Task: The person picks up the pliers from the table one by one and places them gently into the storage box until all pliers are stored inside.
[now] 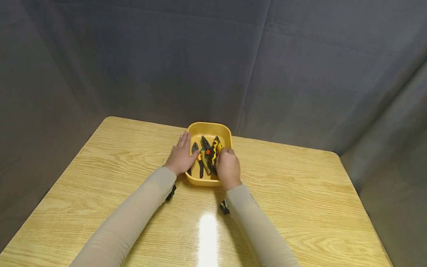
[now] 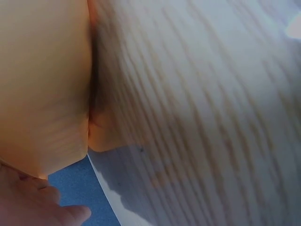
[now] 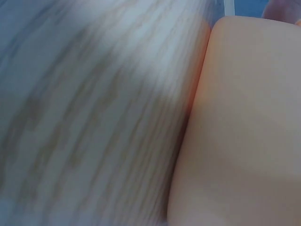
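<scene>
Here my forearms reach forward over the wooden table (image 1: 116, 174) to the yellow tray (image 1: 208, 129) at its far side. My left hand (image 1: 181, 155) lies flat with straight fingers against the tray's left rim. My right hand (image 1: 228, 167) curls inside the tray around the yellow-handled pliers (image 1: 216, 147), which lie among other pliers. The wrist views show only the tray's blurred outer wall (image 2: 42, 84) and the table grain; only the head view shows the tools.
</scene>
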A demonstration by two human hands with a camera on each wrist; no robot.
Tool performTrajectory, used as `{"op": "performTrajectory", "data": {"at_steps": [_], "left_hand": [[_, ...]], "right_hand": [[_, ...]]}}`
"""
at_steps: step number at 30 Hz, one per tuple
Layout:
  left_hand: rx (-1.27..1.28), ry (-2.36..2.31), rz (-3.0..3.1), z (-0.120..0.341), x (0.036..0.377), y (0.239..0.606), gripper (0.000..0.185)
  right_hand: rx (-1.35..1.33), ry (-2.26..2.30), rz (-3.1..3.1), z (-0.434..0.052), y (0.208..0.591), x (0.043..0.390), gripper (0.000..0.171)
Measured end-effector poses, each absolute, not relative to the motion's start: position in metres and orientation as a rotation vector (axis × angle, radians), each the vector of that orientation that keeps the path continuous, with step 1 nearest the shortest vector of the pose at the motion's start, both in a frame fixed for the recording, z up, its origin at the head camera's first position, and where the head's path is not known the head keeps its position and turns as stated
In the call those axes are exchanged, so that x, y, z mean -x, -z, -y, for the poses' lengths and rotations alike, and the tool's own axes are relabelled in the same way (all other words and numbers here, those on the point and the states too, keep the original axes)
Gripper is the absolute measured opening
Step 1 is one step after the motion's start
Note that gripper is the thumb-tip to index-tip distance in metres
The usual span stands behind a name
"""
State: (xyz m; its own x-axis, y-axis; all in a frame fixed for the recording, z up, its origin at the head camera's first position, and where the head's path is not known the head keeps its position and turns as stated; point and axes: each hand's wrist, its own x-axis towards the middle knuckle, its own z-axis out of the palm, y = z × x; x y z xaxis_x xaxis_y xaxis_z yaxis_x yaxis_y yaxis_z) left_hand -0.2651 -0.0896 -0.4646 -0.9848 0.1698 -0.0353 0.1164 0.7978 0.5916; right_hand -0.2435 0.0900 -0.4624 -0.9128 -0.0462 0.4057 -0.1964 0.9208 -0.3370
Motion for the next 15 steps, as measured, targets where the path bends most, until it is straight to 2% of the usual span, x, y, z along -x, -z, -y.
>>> {"op": "performTrajectory", "data": {"at_steps": [15], "left_hand": [[-0.233,-0.964,-2.909,0.0902,0.2676,0.4698,0.081]], "right_hand": [[-0.237,-0.519,2.684,-0.0907,0.4637,0.2436,0.008]]}}
